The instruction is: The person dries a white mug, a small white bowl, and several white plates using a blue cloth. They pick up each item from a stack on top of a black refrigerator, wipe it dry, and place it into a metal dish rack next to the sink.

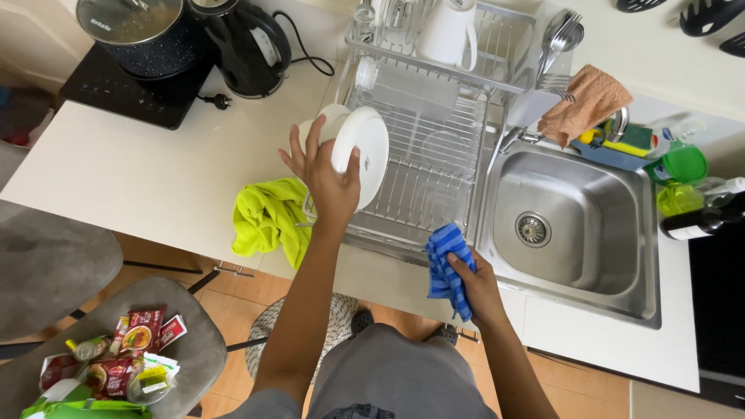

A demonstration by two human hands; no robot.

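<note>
Your left hand (330,182) clamped on white plate (362,155), plate on edge, face toward dish rack (434,147) directly right of hand. Your right hand (475,283) closed on blue cloth (446,268), at counter (140,178) edge, nearer sink (574,221).

I am wearing the single camera on my head; it is looking steeply down, from close above, over the white counter (140,178) and sink (574,225).
</note>
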